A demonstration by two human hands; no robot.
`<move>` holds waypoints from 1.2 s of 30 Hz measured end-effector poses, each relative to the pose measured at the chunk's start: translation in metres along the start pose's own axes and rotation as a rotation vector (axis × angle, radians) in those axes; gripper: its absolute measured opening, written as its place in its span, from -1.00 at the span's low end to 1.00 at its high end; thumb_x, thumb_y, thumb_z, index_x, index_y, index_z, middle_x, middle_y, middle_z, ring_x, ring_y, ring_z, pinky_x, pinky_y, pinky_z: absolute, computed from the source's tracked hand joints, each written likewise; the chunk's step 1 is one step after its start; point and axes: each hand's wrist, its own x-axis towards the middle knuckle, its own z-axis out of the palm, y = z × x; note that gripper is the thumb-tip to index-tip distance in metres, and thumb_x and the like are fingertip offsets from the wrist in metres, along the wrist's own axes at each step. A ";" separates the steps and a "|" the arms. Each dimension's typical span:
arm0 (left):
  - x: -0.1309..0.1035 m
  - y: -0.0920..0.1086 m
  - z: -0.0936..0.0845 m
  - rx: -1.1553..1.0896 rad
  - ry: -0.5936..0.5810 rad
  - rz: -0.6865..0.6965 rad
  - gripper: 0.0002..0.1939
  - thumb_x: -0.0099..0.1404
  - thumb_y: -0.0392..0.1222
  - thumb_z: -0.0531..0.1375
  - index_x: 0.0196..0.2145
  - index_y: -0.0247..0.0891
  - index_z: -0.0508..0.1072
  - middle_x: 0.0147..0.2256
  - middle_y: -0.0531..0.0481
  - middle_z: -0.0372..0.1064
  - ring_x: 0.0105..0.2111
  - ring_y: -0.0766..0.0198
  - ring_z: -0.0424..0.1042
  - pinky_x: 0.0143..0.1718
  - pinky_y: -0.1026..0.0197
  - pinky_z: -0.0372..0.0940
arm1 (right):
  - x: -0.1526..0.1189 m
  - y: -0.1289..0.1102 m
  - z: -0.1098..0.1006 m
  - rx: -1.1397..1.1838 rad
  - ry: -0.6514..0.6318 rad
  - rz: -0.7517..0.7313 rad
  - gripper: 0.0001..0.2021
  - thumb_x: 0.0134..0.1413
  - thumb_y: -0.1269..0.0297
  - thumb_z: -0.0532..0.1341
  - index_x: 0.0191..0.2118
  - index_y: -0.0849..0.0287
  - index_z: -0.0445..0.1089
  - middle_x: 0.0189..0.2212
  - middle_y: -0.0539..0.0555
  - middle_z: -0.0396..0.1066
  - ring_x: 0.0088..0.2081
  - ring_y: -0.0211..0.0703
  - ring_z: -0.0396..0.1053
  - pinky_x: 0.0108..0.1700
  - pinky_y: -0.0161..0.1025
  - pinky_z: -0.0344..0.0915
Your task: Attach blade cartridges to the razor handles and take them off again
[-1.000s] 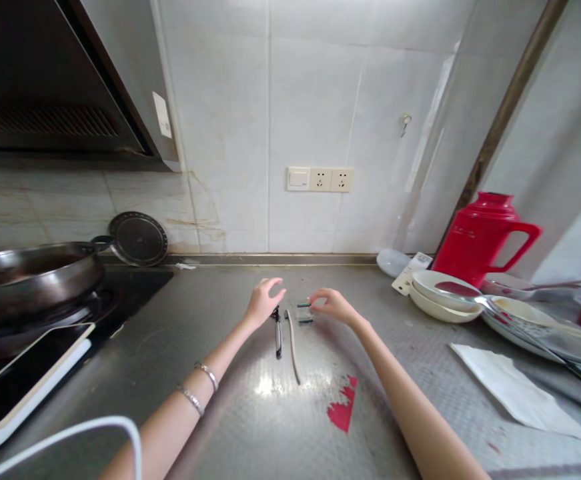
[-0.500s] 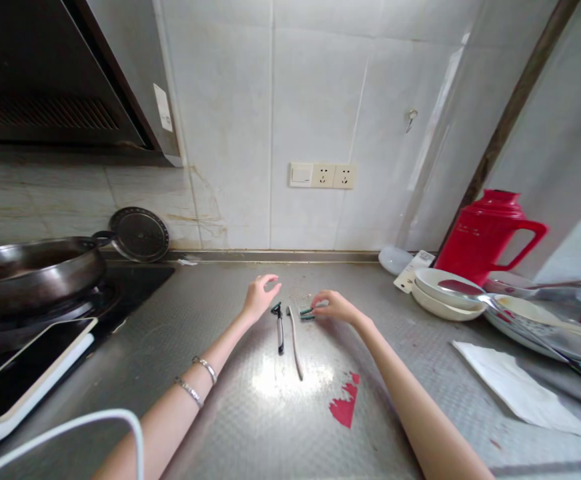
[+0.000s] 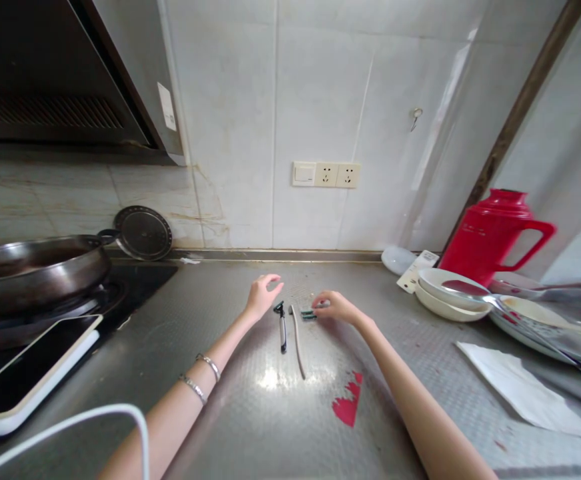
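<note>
My left hand (image 3: 264,298) hovers over the metal counter with its thumb and fingers apart and nothing between them. Just to its right lies a razor (image 3: 283,330) with a dark head and a silver-and-black handle. Beside the razor is a thin pale stick (image 3: 297,343) with a slightly wider far end, its kind unclear. My right hand (image 3: 339,308) is low at the counter, thumb and fingers pinched at small dark-green strips (image 3: 308,315), which look like razor cartridges. Its fingertips partly hide them.
A torn red scrap (image 3: 349,403) lies nearer me. On the right are a white napkin (image 3: 525,390), stacked bowls (image 3: 447,303) and a red thermos (image 3: 490,237). A pan (image 3: 40,273) sits on the stove at left, a phone (image 3: 35,373) and white cable (image 3: 95,415) nearer.
The view has shifted slightly. The dark-green strips now lie more evenly side by side at my right fingertips. My left hand has hardly moved.
</note>
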 end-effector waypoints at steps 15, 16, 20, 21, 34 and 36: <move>0.021 0.025 -0.037 -0.290 0.022 -0.245 -0.69 0.11 -0.01 0.10 -0.40 -0.34 0.43 -0.49 -0.05 0.41 -0.52 0.32 0.36 -0.65 0.36 0.22 | 0.010 -0.049 0.018 0.182 0.012 0.257 -0.71 -0.05 0.15 0.10 -0.56 0.26 0.39 -0.67 0.02 0.38 -0.68 -0.37 0.20 -0.62 -0.44 0.09; 0.021 0.026 -0.042 -0.321 0.029 -0.265 -0.68 0.11 0.00 0.10 -0.40 -0.35 0.43 -0.50 -0.05 0.40 -0.54 0.34 0.35 -0.67 0.38 0.20 | 0.010 -0.059 0.022 0.193 -0.045 0.280 -0.72 -0.05 0.16 0.10 -0.56 0.25 0.38 -0.68 0.02 0.38 -0.71 -0.38 0.18 -0.64 -0.43 0.08; 0.013 0.026 -0.060 -0.375 -0.020 -0.320 -0.66 0.09 0.03 0.12 -0.43 -0.36 0.42 -0.54 -0.02 0.36 -0.61 0.39 0.30 -0.72 0.41 0.18 | 0.010 -0.087 0.036 0.080 -0.126 0.254 -0.72 -0.09 0.20 0.11 -0.66 0.23 0.36 -0.72 0.04 0.36 -0.71 -0.36 0.21 -0.64 -0.43 0.09; 0.010 0.026 -0.063 -0.376 -0.040 -0.330 -0.66 0.09 0.04 0.12 -0.45 -0.36 0.42 -0.56 -0.01 0.35 -0.62 0.40 0.29 -0.72 0.41 0.18 | 0.010 -0.092 0.038 0.014 -0.103 0.242 -0.72 -0.11 0.21 0.11 -0.69 0.22 0.34 -0.73 0.05 0.36 -0.68 -0.34 0.24 -0.63 -0.43 0.10; -0.023 0.034 -0.080 -0.384 -0.130 -0.371 -0.63 0.13 0.06 0.08 -0.49 -0.35 0.37 -0.66 0.08 0.25 -0.73 0.46 0.20 -0.73 0.41 0.11 | 0.024 -0.120 0.047 -0.375 -0.390 0.335 -0.85 -0.30 0.41 0.16 -0.55 0.25 0.48 -0.57 0.18 0.47 -0.48 -0.10 0.43 -0.49 -0.33 0.27; -0.028 0.037 -0.079 -0.375 -0.150 -0.369 -0.63 0.14 0.07 0.07 -0.49 -0.35 0.37 -0.66 0.09 0.25 -0.73 0.46 0.19 -0.73 0.40 0.10 | 0.026 -0.120 0.049 -0.381 -0.426 0.341 -0.85 -0.32 0.41 0.16 -0.55 0.29 0.48 -0.55 0.21 0.48 -0.49 -0.09 0.43 -0.48 -0.32 0.28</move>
